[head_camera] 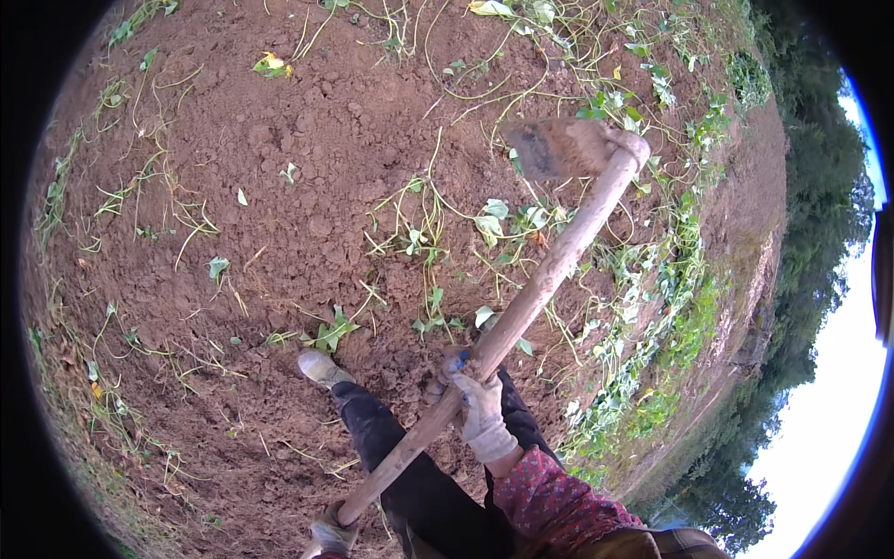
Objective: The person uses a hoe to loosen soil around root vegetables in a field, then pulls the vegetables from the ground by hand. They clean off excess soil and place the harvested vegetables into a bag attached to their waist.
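My right hand [482,412], in a dirty pale work glove, is closed around the middle of a hoe's thick wooden handle [538,293]. Near the handle's lower end, at the bottom of the view, my left hand [334,532] grips it in a glove too. The handle slants up to the right, away from my legs. At its far end the broad, soil-stained metal hoe blade [562,148] hangs over the ground; whether it touches the soil I cannot tell. Cut vines with green leaves [489,227] lie on the brown soil below the blade.
Loose, lumpy soil [300,161] spreads ahead, strewn with vine pieces. My shoe [321,368] stands on it beside a leafy sprig [335,330]. A thick row of green vines [621,377] runs along the right, with trees [810,230] beyond.
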`<state>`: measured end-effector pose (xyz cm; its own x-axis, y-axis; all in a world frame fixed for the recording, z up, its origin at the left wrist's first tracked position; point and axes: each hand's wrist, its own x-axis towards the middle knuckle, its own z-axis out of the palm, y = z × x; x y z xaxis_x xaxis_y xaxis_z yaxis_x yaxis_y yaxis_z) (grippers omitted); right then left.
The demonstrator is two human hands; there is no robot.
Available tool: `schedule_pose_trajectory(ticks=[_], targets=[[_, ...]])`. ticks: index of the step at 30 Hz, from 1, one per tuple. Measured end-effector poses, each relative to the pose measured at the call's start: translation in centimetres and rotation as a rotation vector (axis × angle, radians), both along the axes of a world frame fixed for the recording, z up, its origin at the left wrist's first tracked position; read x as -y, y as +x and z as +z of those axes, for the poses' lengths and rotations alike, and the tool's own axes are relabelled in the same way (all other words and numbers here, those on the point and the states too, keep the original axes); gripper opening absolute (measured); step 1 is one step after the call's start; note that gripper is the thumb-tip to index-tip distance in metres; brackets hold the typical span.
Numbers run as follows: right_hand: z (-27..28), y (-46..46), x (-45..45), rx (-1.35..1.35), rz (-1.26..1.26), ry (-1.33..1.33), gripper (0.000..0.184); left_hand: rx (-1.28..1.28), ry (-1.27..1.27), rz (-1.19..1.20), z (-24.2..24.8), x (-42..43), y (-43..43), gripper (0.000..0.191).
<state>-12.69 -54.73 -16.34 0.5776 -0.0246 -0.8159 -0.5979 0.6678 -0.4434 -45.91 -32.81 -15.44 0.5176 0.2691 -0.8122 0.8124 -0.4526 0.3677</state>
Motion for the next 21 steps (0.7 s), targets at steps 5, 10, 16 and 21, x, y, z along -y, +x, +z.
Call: schedule_pose_trajectory(ticks=[5,10,16,21], targets=[[7.7,14.9,5.9,0.6,0.011,-0.336,0.036,0.459,-0.017,-0.156,-7.5,7.0,20.7,0.036],[14.0,29.7,11.7,1.046,0.145,-0.426,0.032,0.629,-0.101,-0.12,-7.7,13.6,34.1,0.038],[-2.0,30.3,5.1,0.776,0.106,-0.559,0.016,0.166,-0.188,-0.024,-11.8,9.6,32.2,0.038],[-22.6,15.6,-3.4,-0.373,0.326,-0.467,0.032,-0.463,-0.12,0.321,-5.2,7.6,19.1,0.026]])
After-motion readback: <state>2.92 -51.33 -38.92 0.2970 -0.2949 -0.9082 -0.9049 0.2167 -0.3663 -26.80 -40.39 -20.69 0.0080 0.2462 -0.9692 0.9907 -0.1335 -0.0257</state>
